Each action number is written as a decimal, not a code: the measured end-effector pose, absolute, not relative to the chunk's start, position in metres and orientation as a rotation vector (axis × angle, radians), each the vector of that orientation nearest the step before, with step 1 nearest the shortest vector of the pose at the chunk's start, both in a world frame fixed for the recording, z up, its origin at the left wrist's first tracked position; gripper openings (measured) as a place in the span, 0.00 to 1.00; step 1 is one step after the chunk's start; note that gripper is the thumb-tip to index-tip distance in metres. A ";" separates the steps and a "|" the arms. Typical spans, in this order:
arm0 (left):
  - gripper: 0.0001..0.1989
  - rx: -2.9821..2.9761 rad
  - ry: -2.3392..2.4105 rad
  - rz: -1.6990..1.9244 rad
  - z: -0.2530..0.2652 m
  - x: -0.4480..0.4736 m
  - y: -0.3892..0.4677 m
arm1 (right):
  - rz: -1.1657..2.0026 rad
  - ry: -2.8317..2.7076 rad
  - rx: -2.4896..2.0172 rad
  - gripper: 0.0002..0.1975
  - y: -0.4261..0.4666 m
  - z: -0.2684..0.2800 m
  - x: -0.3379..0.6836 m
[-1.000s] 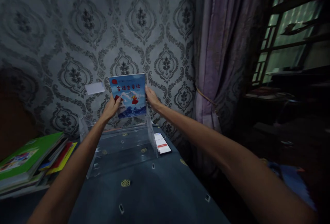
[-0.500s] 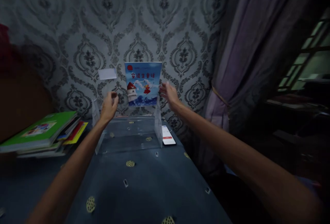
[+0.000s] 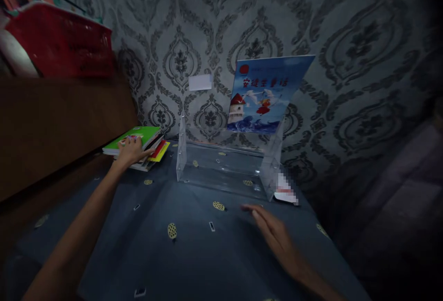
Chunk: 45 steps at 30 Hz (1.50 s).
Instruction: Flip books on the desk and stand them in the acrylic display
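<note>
My left hand [image 3: 131, 151] rests on the green book [image 3: 145, 132] at the top of a pile, its fingers bent over the cover and its thumb held apart at the right side. Beneath lie several more books, among them a yellow one [image 3: 162, 152]. With fingers stretched out and nothing in them, my right hand [image 3: 277, 236] hovers over the table in front of a clear plastic rack [image 3: 182, 158]. A blue picture book [image 3: 265, 95] with red Chinese characters stands upright at the rack's right end, touched by neither hand.
A phone [image 3: 285, 192], partly pixelated, lies right of the rack. The blue patterned tablecloth [image 3: 194, 259] covers the table. At the left, a red basket [image 3: 65, 38] sits on a brown wooden surface [image 3: 62, 125]. A white card [image 3: 200, 82] is on the patterned wall.
My left hand has gone from beside the rack to the book pile. My right hand has left the blue book's edge and come down toward me. The view has turned left.
</note>
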<state>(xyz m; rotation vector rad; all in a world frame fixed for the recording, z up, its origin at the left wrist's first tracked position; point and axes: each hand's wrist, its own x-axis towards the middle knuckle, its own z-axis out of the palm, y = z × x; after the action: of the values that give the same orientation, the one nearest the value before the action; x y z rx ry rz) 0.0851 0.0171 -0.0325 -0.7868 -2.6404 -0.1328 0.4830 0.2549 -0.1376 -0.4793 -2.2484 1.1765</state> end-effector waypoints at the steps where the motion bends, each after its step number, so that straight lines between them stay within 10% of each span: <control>1: 0.44 -0.809 -2.693 -0.100 -0.033 0.080 0.012 | 1.192 -2.270 -0.485 0.32 0.249 -0.145 0.484; 45: 0.22 -0.907 -2.496 0.028 -0.035 0.103 -0.055 | 1.476 -2.238 -0.566 0.40 0.244 -0.171 0.488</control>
<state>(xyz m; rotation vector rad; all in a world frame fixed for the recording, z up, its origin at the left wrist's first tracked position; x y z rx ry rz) 0.1033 -0.0553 -0.0350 -0.9071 -2.4963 0.0281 0.4876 0.2438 -0.1715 -0.5659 -2.2376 1.4756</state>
